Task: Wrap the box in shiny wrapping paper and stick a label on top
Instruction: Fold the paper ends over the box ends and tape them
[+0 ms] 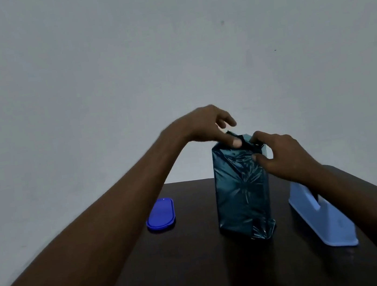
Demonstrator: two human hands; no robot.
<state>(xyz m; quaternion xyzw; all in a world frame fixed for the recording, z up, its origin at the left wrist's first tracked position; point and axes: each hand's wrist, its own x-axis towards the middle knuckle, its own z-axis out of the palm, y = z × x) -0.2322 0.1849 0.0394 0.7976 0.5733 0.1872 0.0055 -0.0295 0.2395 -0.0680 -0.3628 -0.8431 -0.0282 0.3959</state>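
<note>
Box [242, 191] upright on dark table [200, 263]

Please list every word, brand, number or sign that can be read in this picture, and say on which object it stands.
There is no readable text in this view.
The wrapped box: only creased, shiny teal paper; no label is visible on it.
The blue lid: plain, no print visible.
The pale blue container: a small faint mark on its side, too blurred to read.
</note>
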